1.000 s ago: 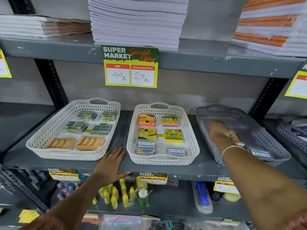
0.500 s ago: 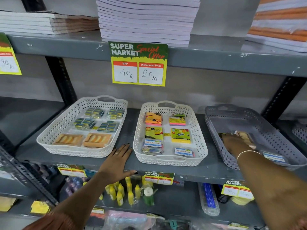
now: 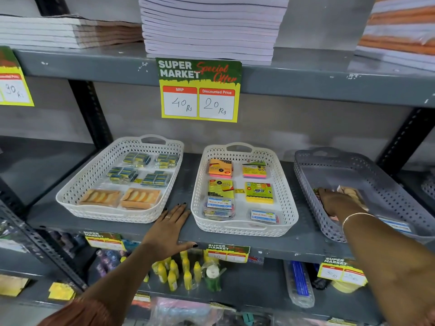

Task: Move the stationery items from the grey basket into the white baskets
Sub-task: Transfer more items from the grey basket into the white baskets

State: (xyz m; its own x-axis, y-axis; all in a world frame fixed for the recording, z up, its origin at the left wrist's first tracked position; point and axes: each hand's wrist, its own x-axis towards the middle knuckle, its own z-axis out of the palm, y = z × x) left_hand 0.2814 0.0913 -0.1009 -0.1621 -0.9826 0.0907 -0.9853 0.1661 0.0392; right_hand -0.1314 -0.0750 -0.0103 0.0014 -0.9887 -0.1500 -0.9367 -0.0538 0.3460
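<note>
The grey basket (image 3: 303, 177) stands at the right of the grey shelf. Inside it, my right hand (image 3: 334, 201) is closed over a clear packet of tan pieces (image 3: 353, 195); a small blue-labelled box (image 3: 396, 225) lies nearer the front. The left white basket (image 3: 70, 192) holds blue-yellow packs and two similar tan packets (image 3: 141, 198). In the middle white basket (image 3: 197, 198) are sticky-note pads and blue-labelled boxes. My left hand (image 3: 168, 229) rests flat and empty on the shelf between the white baskets.
A price sign (image 3: 199, 90) hangs from the upper shelf, which carries stacks of notebooks (image 3: 209, 27). Black uprights (image 3: 90, 114) frame the bay. Below, the lower shelf holds yellow bottles (image 3: 174, 271) and a pen pack (image 3: 299, 282).
My right hand has drawn back toward the front of the grey basket with the tan packet. The view has shifted slightly left. My left hand has stayed put.
</note>
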